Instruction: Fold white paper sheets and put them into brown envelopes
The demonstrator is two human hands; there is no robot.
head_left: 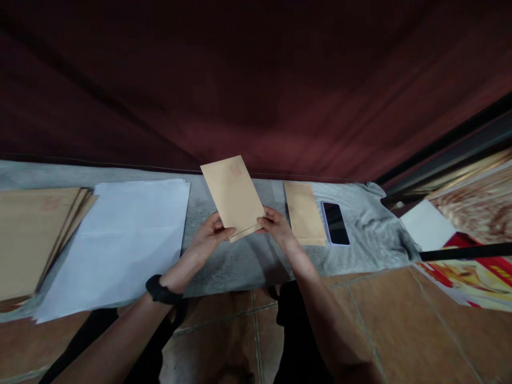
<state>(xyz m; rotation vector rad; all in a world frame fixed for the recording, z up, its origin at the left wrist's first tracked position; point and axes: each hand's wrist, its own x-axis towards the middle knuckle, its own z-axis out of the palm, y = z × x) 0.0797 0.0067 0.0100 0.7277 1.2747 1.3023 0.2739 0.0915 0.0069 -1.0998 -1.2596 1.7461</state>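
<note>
Fingers at both lower corners of envelope

Seemingly scant gap, envelopes to phone

Left hand and right hand holding an envelope, paper to the left, phone to the right.
</note>
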